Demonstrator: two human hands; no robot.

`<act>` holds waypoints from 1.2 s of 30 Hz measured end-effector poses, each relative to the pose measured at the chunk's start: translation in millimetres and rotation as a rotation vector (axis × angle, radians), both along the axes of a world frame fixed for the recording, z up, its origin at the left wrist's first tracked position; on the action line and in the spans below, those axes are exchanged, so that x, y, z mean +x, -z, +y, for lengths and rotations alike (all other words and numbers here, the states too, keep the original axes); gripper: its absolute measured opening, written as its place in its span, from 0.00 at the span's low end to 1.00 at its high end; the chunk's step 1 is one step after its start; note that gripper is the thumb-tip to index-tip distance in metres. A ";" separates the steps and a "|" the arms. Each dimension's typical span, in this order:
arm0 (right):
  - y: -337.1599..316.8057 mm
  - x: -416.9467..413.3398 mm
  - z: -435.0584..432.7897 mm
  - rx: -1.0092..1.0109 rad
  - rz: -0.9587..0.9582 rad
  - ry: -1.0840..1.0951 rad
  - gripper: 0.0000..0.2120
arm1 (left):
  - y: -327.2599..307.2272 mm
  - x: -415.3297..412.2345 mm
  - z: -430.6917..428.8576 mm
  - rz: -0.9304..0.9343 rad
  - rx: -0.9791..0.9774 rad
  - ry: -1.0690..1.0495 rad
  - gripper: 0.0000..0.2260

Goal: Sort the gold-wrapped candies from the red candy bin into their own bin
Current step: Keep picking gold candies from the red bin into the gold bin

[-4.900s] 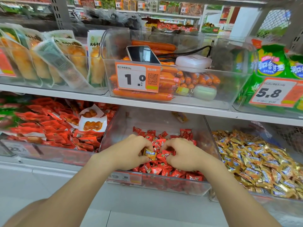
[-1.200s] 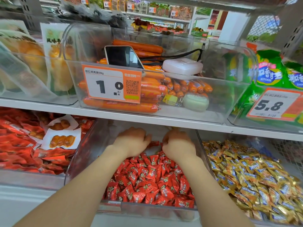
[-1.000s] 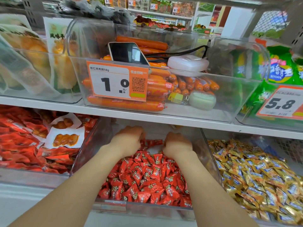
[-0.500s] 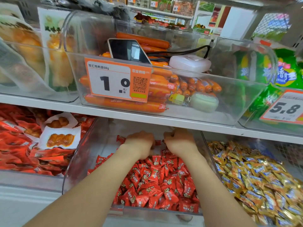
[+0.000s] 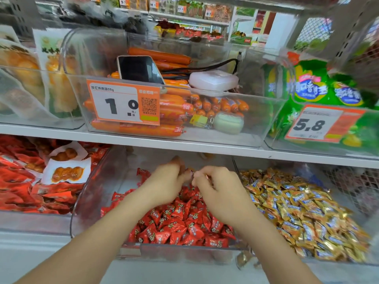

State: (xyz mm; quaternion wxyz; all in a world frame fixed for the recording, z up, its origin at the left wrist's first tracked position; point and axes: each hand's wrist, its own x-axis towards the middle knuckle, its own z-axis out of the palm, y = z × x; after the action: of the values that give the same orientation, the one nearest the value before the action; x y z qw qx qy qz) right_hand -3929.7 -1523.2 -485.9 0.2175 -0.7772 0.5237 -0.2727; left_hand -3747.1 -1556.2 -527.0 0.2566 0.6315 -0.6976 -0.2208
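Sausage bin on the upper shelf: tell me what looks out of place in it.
A smartphone leans on the sausages, a white case and black cord sit atop them, and a pale green pouch with a yellow tag lies beside them in the clear bin. They look like personal items, not stock.

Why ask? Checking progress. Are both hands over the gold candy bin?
No, the left hand and right hand are over the red bin, beside the gold bin.
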 end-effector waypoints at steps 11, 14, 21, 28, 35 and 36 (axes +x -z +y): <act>12.3 -156.8 -2.2 -0.280 -0.032 0.326 0.10 | -54.3 -123.2 91.1 0.193 -0.149 0.296 0.06; 22.8 -194.5 -10.0 -0.165 0.202 0.366 0.12 | -59.7 -175.6 71.0 0.141 -0.148 0.312 0.06; 5.6 -235.4 18.1 -0.170 -0.041 0.346 0.14 | -29.5 -239.1 0.7 -0.376 0.046 0.362 0.21; -14.6 -170.3 36.9 -0.153 -0.070 0.214 0.12 | -29.6 -178.8 48.1 -0.524 -0.464 0.316 0.17; -6.2 -46.2 44.1 -0.127 0.006 0.013 0.14 | -21.3 -31.2 71.4 -0.551 -0.073 -0.353 0.19; -1.5 -29.6 42.1 -0.090 0.087 0.002 0.15 | -15.7 -14.3 70.4 -0.601 0.084 -0.403 0.23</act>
State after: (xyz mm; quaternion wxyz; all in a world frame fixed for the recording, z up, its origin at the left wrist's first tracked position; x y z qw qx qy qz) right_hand -3959.3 -1481.1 -484.4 0.1592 -0.7968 0.5207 -0.2620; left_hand -3761.3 -1485.8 -511.3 0.0523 0.8030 -0.5937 0.0014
